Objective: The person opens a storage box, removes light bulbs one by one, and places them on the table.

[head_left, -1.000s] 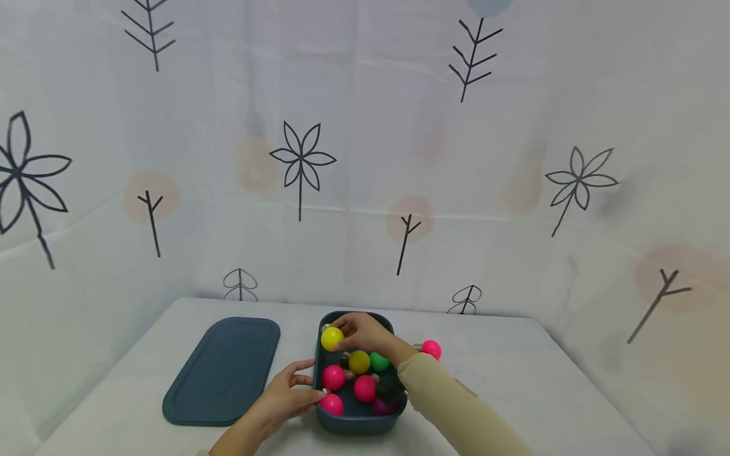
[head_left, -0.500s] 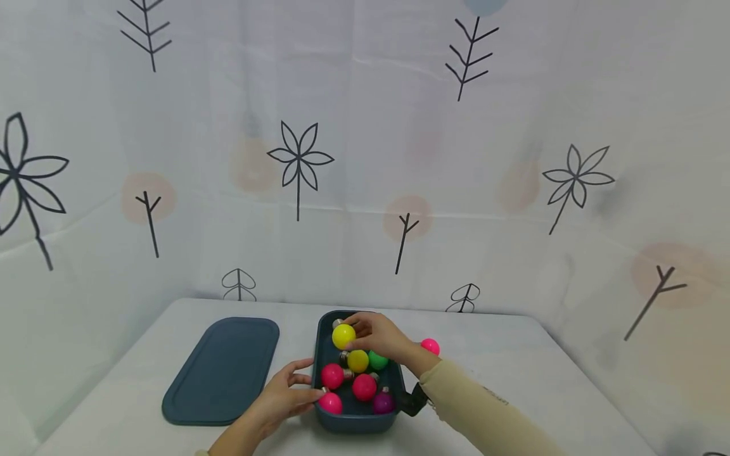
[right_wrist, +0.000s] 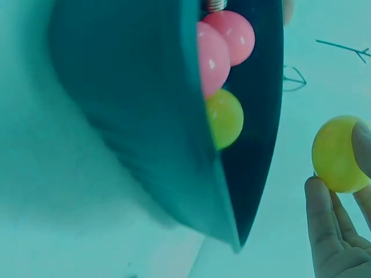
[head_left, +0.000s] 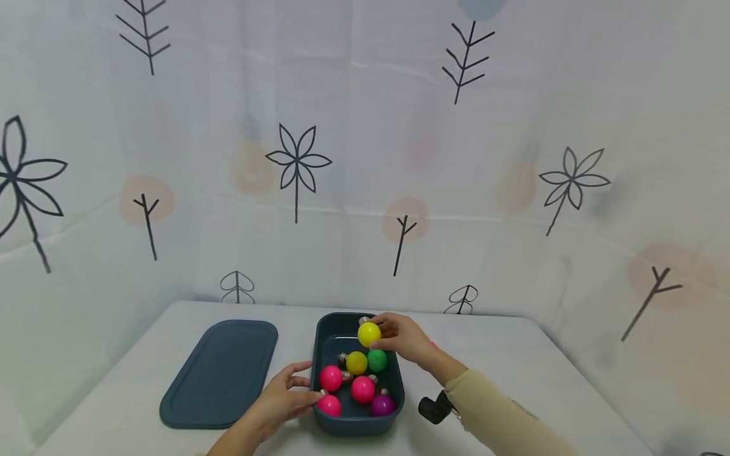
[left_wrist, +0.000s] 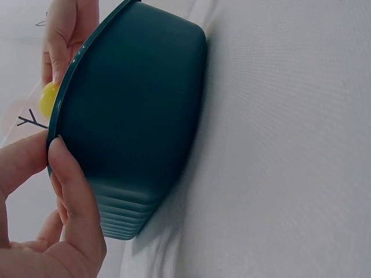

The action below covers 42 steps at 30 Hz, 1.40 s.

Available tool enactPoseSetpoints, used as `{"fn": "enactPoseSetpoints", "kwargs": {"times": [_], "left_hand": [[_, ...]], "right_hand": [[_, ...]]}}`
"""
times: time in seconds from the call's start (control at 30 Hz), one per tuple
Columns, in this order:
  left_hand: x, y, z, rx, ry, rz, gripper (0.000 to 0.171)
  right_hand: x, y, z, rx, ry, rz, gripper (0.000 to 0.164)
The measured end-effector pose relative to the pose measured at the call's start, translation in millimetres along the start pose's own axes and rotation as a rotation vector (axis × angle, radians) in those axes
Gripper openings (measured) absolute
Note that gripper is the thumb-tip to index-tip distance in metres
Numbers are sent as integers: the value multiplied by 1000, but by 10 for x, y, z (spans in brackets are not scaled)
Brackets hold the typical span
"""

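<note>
A dark teal bin stands mid-table with several coloured light bulbs in it. My left hand pinches the bin's left rim between thumb and fingers; the left wrist view shows this grip close up. Above the bin's back right rim, my right hand holds a yellow bulb by its round part, its metal base pointing up and back. In the right wrist view the held bulb sits between thumb and fingertips, apart from the bin. Inside lie another yellow bulb, a green bulb, a purple bulb and several pink bulbs.
A flat dark teal lid lies on the white table left of the bin. Behind my right wrist peeks a pink bulb, mostly hidden. A white patterned cloth hangs behind the table.
My right hand has carried the yellow bulb rightward, from the bin's back left corner to its back right rim. My left hand stays on the left rim.
</note>
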State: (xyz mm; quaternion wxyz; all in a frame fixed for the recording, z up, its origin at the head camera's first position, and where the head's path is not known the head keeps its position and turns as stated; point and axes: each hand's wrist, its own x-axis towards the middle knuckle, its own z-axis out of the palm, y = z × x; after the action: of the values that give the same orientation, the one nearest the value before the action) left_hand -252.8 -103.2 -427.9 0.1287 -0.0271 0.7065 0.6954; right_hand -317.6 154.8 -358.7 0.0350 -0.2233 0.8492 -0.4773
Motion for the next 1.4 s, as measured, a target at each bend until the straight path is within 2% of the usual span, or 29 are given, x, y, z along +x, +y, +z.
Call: {"fn": "enactPoseSetpoints", "kwargs": {"times": [0.13, 0.37, 0.53, 0.93, 1.4], "left_hand": [[-14, -5, -7, -3, 5, 8, 80], [-21, 1, -5, -7, 7, 10, 81], [-17, 12, 0, -1, 12, 0, 82], [-17, 8, -11, 2, 9, 0, 80], [7, -4, 2, 6, 20, -10, 80]], "right_hand": [[-66, 46, -81, -11, 30, 17, 40], [-169, 138, -235, -44, 122, 97, 39], [-224, 171, -329, -47, 165, 114, 39], [-399, 375, -545, -64, 240, 191, 41], [-571, 644, -711, -106, 287, 243, 44]]}}
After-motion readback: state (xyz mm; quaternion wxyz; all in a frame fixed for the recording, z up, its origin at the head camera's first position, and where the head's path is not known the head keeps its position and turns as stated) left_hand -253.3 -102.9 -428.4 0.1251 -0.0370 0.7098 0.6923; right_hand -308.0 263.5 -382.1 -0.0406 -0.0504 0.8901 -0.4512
